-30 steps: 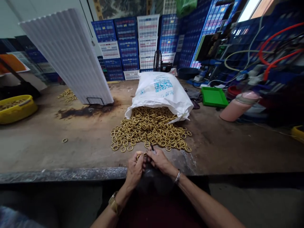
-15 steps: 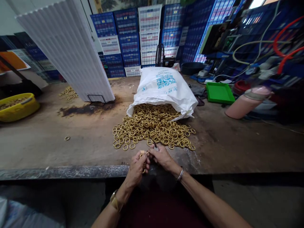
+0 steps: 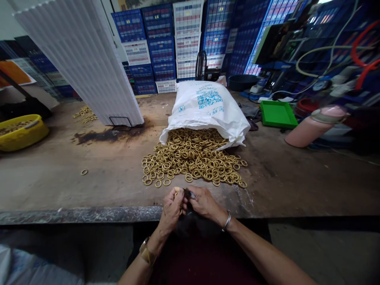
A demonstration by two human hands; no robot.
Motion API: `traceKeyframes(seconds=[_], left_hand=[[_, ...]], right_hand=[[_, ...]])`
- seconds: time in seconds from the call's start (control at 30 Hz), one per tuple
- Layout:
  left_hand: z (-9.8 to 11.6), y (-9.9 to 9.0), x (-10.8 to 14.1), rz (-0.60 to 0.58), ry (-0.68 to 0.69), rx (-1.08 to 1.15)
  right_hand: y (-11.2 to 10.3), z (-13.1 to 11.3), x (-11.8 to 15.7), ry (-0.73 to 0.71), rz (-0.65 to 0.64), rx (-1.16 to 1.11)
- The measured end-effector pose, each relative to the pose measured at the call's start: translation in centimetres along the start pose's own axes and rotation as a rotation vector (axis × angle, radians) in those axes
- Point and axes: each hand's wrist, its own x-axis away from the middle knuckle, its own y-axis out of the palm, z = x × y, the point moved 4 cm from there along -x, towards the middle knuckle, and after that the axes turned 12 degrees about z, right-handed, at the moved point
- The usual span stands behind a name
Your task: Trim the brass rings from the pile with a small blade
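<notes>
My left hand [image 3: 171, 209] is closed around a brass-coloured ring [image 3: 181, 212], mostly hidden by the fingers; whether more rings are inside cannot be made out. Something pale yellow covers its thumb or fingertip. My right hand [image 3: 207, 204] grips a small knife-like tool [image 3: 190, 194] with a dark tip, which points left and meets the ring at the left fingertips. Both hands are close together over the table's front edge. Just beyond them lies a heap of brass-coloured rings [image 3: 192, 160], spilling from the mouth of a white woven sack [image 3: 204, 107].
One loose ring [image 3: 84, 172] lies to the left on the wooden table [image 3: 118, 182]. Farther left are a small ring pile [image 3: 85, 114], a yellow basin [image 3: 25, 132] and a tall white corrugated panel [image 3: 89, 59]. A green tray [image 3: 278, 113] and pink bottle [image 3: 311, 128] stand right.
The tool in my right hand has swung from pointing up and away to pointing left at the left fingertips. My left hand keeps its grip. The view has shifted slightly.
</notes>
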Motion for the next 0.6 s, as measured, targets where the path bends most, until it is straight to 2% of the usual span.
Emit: traceKeyframes(seconds=[0.2,0.3,0.43,0.6], left_hand=[[-0.4,-0.5,0.1,0.034,0.026,-0.033],[0.3,-0.3,1.0,-0.023,0.013,-0.002],[1.7,0.4,2.0,-0.121,-0.058,0.184],[1.2,0.0,1.6,-0.072,-0.181,0.341]], right_hand=[[0.3,0.0,-0.3,0.033,-0.093,0.176],[0.0,0.7,-0.8,0.071,-0.104,0.331],[-0.5,1.8,-1.7,0.120,-0.027,0.452],[-0.6,1.6,-2.6,0.136,0.114,0.452]])
